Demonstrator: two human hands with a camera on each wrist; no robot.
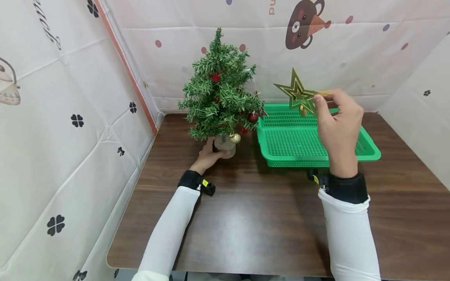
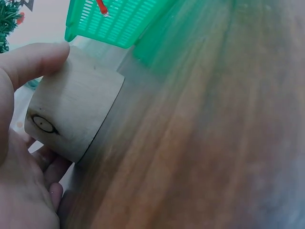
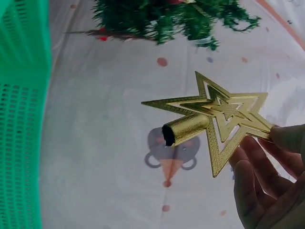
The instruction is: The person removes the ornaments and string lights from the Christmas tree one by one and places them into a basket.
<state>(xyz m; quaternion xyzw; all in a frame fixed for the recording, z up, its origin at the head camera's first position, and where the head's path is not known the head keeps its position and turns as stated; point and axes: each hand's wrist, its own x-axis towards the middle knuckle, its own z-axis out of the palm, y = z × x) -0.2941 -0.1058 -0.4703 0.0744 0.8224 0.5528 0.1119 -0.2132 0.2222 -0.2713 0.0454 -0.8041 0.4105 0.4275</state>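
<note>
1. Above the green basket (image 1: 299, 163), the gold star topper (image 3: 229, 112) is pinched at its edge by the right hand (image 1: 339, 123), presumably leaving its socket (image 3: 188, 130) free.
2. The Christmas tree (image 1: 221, 97) is gripped at its wooden base (image 2: 78, 102) by the left hand (image 1: 206, 158), likely for steadiness.

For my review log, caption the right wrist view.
Right hand pinching a gold star, green basket and tree at the picture's edges.
</note>
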